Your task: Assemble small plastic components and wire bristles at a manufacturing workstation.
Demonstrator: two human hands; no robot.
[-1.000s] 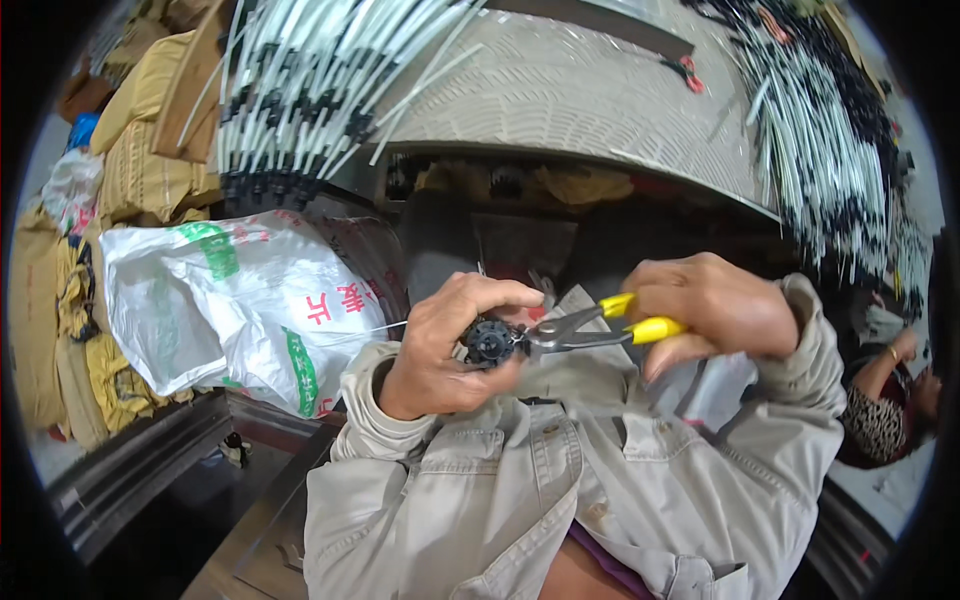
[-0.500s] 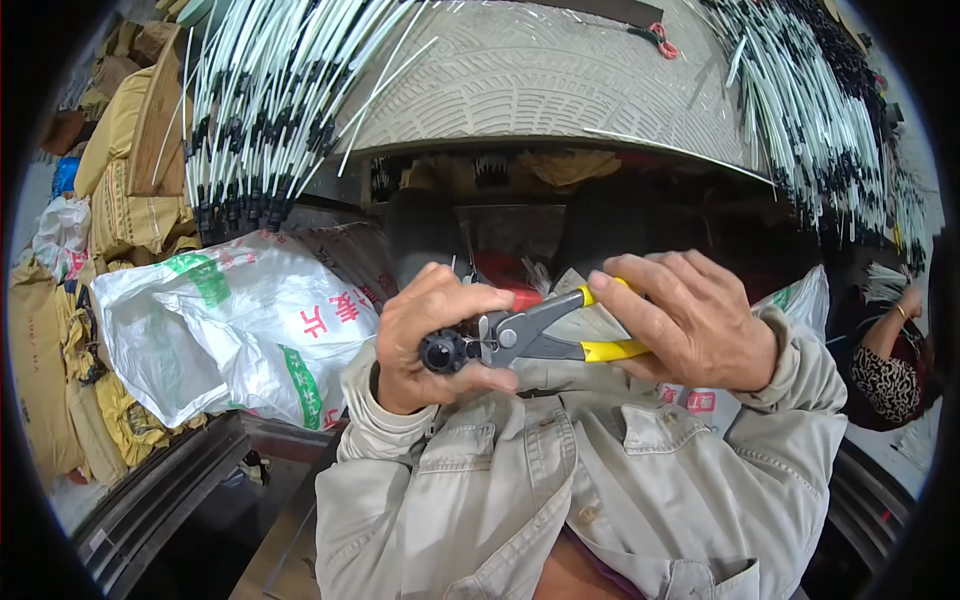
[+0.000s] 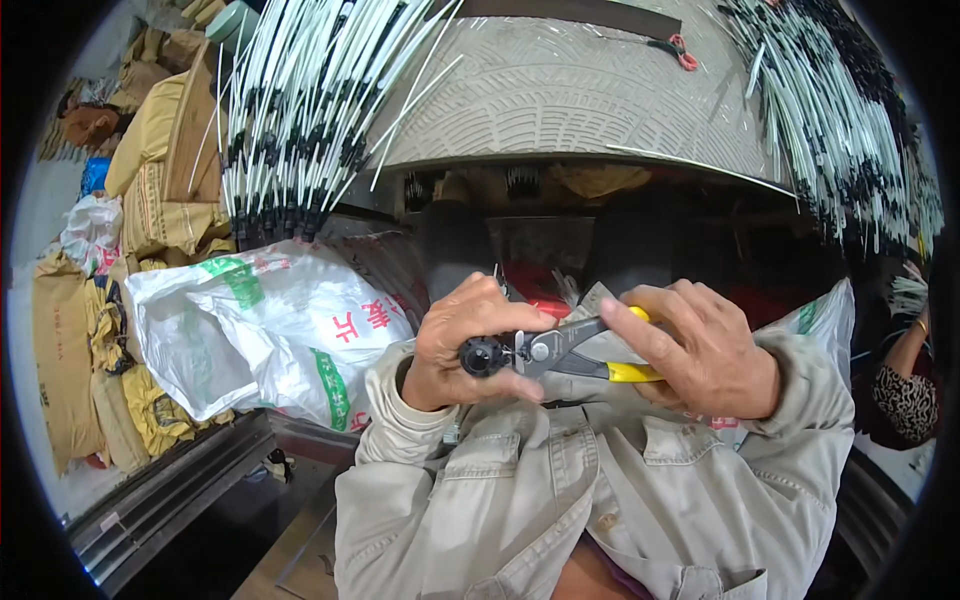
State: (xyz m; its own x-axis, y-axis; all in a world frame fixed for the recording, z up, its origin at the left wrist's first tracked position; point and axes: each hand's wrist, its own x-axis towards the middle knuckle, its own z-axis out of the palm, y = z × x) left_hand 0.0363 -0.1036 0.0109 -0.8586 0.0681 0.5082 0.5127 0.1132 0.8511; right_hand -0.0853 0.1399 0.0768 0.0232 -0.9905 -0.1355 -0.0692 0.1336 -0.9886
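A crinkled, glossy white sack (image 3: pixel 250 335), probably slippery, slumps left of the left grip (image 3: pixel 455 338). That grip is curled round a round, ridged black part (image 3: pixel 482 356), likely light, stiff plastic, best held by its sides. Just right of the part, smooth grey metal pliers (image 3: pixel 541 352) reach toward it, contact unclear; rigid and likely heavier, they suit holding by the yellow handles (image 3: pixel 632 373), where the right grip (image 3: pixel 705 355) is wrapped.

A crumpled white sack (image 3: pixel 235 345) with green bands lies left of centre, near yellow-brown sacks (image 3: pixel 165 215) along the left edge. Red-handled scissors (image 3: pixel 683 53) lie on the pale table (image 3: pixel 540 105) at the top. A co-worker's patterned sleeve (image 3: pixel 905 403) shows at far right.
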